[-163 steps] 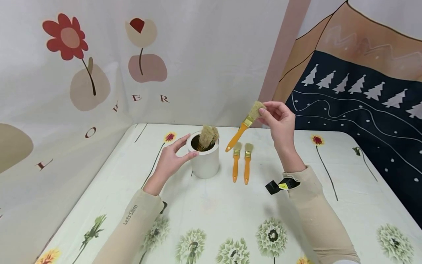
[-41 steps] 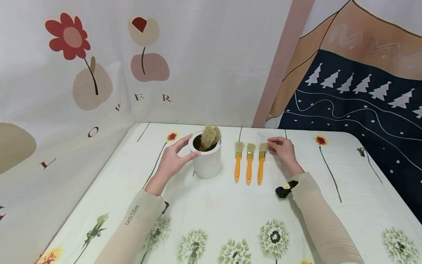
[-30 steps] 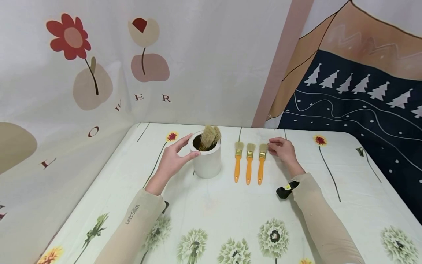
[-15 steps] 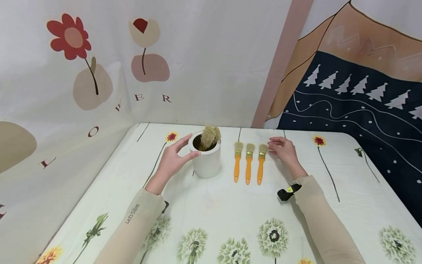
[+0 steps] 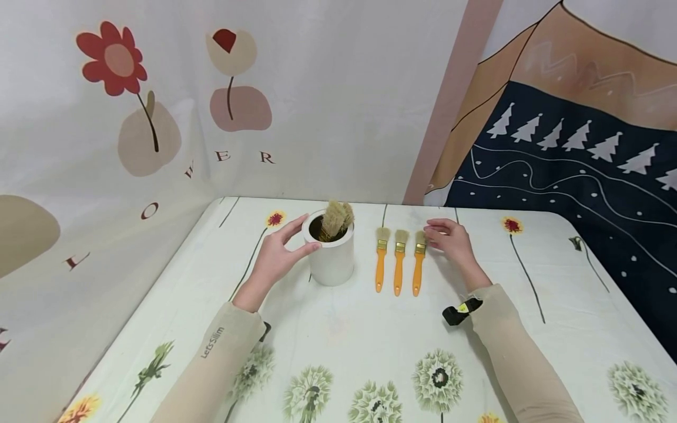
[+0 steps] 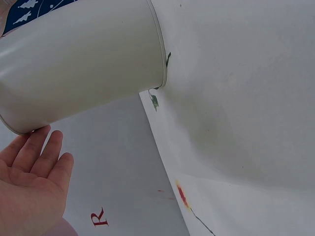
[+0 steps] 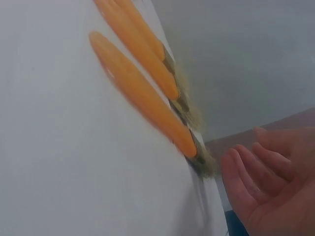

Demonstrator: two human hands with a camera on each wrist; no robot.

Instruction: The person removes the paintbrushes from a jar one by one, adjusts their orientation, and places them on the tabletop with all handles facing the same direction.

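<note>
A white cylindrical cup [image 5: 332, 265] stands upright, bristle ends of paintbrushes [image 5: 334, 218] poking out of its mouth. My left hand [image 5: 274, 257] holds it by the upper wall, thumb at the front of the rim and fingers round the far side; the left wrist view has those fingertips against the cup's edge. To its right lie three paintbrushes in a row, handles toward me: a left one [image 5: 381, 261], a middle one [image 5: 399, 264] and a right one [image 5: 418, 264]. Beside the right brush's bristles is my right hand [image 5: 449, 239], fingers loosely bent, holding nothing.
A floral cloth [image 5: 338, 329] covers the table. Printed fabric [image 5: 328, 106] hangs behind its far edge, with a dark tree-patterned drape [image 5: 560, 158] on the right. A black camera mount [image 5: 461, 311] sticks out from my right wrist.
Several seconds ago my right hand held a paintbrush aloft by its bristles; that brush now lies third in the row. Just now the right hand has shifted slightly left. The left has stayed put.
</note>
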